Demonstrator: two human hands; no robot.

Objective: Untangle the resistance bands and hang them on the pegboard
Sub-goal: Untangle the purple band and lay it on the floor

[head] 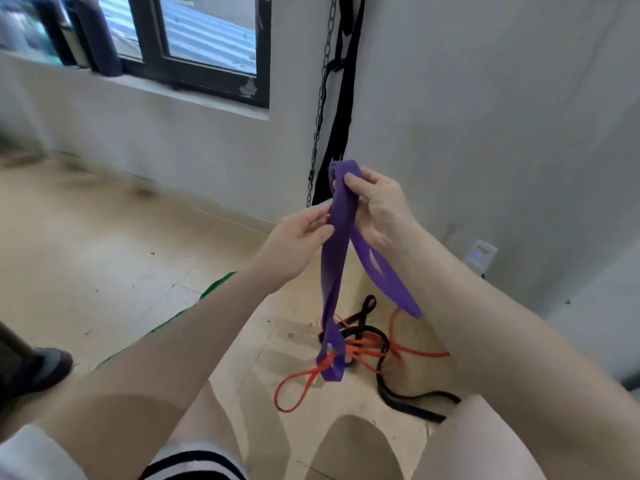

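Observation:
A wide purple resistance band (330,271) hangs in front of me, held up in both hands. My right hand (379,206) grips its folded top, thumb across the front. My left hand (301,242) pinches the band's edge just below. The band's lower loop reaches the floor and passes through a thin red band (298,382). The red band is knotted with a black band (398,393) in a pile on the tiles. No pegboard is in view.
A black chain (320,109) and black straps (341,98) hang down the grey wall corner ahead. A green band (214,289) lies on the floor to the left. A dark shoe (45,370) stands at the left edge. A window (194,39) with a sill is upper left.

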